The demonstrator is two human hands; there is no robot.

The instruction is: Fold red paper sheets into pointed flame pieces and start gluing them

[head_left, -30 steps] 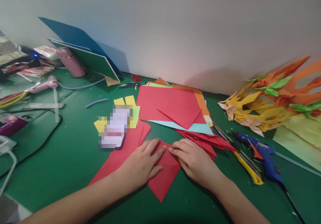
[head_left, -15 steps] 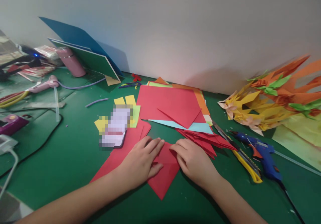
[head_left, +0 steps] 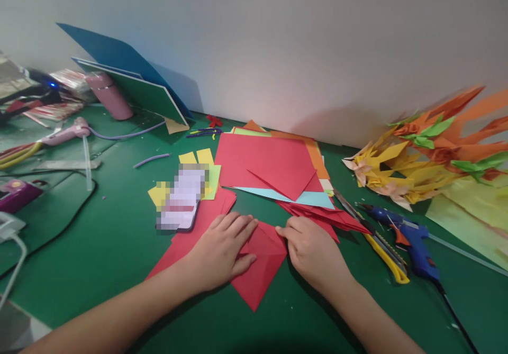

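A folded sheet of red paper (head_left: 260,280) lies on the table, one corner pointing toward me. Across its left part my left hand (head_left: 226,248) rests flat, fingers stretched out and thumb apart. My right hand (head_left: 311,248) has its fingers curled together at the upper right edge of the same sheet, thumb and index fingertip pinching there. Part of the sheet is hidden under the left fingers. Beneath my left forearm and wrist lie more red sheets (head_left: 174,256). Just beyond my right hand is a pile of folded red papers (head_left: 317,215).
A large red sheet (head_left: 262,155) tops a paper stack at the back. A phone (head_left: 182,200) lies left on yellow slips. Rightward are a yellow utility knife (head_left: 383,253), a blue glue gun (head_left: 415,237) and folded paper flowers (head_left: 420,153). A pink bottle (head_left: 109,94) stands back left.
My right hand has slid slightly right along the paper's upper edge, with its fingers more tightly curled. The left hand stays nearly in place. The whole view has shifted a little.
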